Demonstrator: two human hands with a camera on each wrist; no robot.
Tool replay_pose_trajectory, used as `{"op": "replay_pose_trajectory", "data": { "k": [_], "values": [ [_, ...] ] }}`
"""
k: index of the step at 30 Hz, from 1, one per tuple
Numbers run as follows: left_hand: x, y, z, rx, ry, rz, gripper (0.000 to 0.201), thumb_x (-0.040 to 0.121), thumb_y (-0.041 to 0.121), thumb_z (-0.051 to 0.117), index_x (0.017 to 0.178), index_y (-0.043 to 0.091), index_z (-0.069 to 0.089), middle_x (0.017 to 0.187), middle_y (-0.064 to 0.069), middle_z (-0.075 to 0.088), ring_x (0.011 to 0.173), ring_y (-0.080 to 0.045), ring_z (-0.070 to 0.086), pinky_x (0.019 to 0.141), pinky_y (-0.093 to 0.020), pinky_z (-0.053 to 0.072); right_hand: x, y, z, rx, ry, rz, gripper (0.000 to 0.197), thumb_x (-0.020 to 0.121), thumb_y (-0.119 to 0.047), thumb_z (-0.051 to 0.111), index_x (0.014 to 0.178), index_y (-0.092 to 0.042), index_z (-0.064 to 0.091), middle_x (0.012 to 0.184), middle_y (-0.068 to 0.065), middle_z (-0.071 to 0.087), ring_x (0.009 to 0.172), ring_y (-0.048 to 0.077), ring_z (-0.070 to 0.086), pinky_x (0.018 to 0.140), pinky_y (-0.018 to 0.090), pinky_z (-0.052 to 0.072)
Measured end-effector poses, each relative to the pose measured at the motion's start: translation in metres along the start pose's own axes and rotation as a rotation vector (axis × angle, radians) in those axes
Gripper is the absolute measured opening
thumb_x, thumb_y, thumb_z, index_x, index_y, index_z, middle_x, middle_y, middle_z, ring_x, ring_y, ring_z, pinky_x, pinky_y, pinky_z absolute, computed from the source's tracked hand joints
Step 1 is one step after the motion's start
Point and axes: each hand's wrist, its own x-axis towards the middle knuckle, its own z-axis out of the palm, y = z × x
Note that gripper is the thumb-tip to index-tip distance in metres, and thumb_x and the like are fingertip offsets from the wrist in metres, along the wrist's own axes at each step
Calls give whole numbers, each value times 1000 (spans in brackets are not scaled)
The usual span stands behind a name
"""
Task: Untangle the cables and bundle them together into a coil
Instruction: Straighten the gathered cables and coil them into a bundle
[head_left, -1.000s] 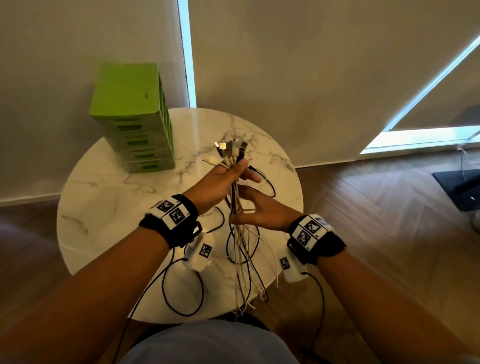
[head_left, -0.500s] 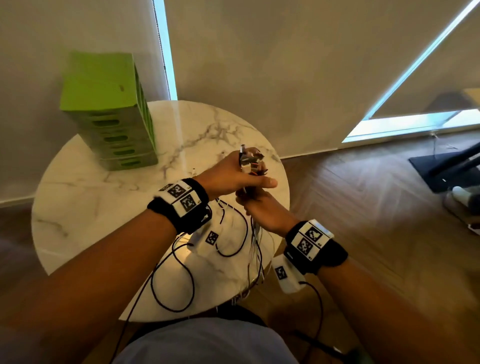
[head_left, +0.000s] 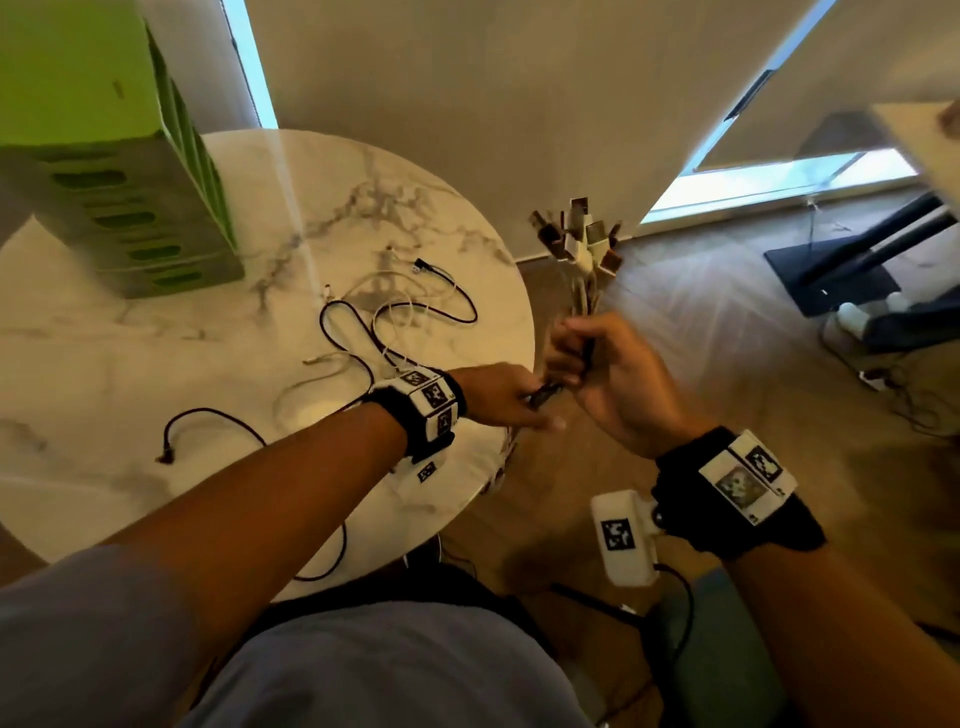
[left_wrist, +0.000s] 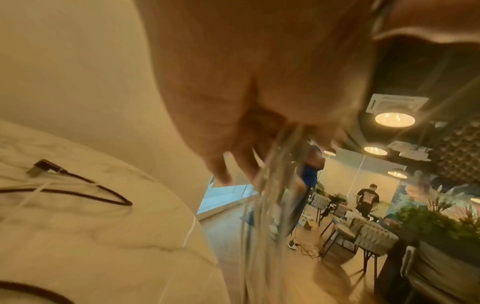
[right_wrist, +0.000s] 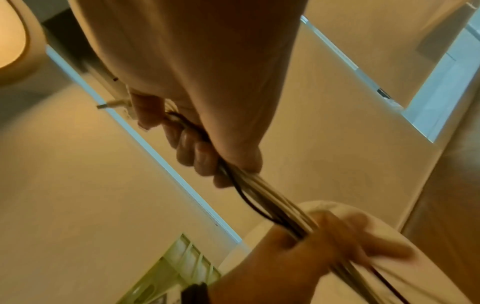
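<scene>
My right hand (head_left: 597, 364) grips a bundle of black and white cables (head_left: 584, 291) just past the table's right edge, with the USB plugs (head_left: 576, 234) fanned out above the fist. Directly below it my left hand (head_left: 506, 397) wraps the same bundle; the right wrist view shows the cables (right_wrist: 272, 203) running from my right fist (right_wrist: 197, 148) down into my left hand (right_wrist: 319, 236). The cables' tails (head_left: 395, 322) trail in loops over the marble table (head_left: 156, 364). In the left wrist view, blurred strands (left_wrist: 270, 205) hang from my left hand's fingers (left_wrist: 233, 164).
A green stack of boxes (head_left: 104, 156) stands at the table's far left. A black cable end (head_left: 208, 421) lies near the front of the table. Wooden floor, a dark mat (head_left: 831, 280) and floor wires lie to the right. A wall stands behind the table.
Both hands moved right, off the table's edge, with the bundle. The right hand now holds the upper part near the plugs, the left hand below it. More cable lies spread on the table.
</scene>
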Motion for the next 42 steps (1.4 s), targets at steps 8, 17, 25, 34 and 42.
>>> {"op": "replay_pose_trajectory", "data": {
  "k": [8,17,25,34,42],
  "values": [
    [32,22,21,-74,-63,-23,44,99,46,58,126,11,61,125,-6,67,104,-22,64,95,-36,49,-1,-30,-32,-283,159,-267,20,82,-5,51,76,-24,46,71,-7,43,71,11,43,70,29,40],
    [-22,49,-40,-795,198,328,103,82,56,72,154,5,19,144,-4,47,122,3,53,97,-16,44,30,-9,-30,-575,-100,-15,26,84,-28,55,104,-13,53,103,16,52,98,32,54,82,46,51],
    [-68,57,-83,-387,534,163,36,110,26,36,131,13,63,99,6,70,92,1,66,81,-17,50,63,14,-5,-519,-298,-13,6,89,-9,60,89,-12,55,77,-5,56,72,6,53,66,25,47],
    [-130,16,-125,-880,385,42,37,104,40,42,75,17,42,59,2,31,60,-21,47,103,-56,48,119,112,-44,-1029,-756,471,40,82,-47,79,62,-16,63,68,14,69,69,31,67,78,41,52],
    [-142,-18,-141,-1113,933,115,25,94,14,63,76,21,47,66,4,42,64,-12,49,85,-38,54,166,108,-46,-1411,-189,-131,49,96,-44,59,131,-13,44,109,10,65,99,37,64,82,45,50]
  ]
}}
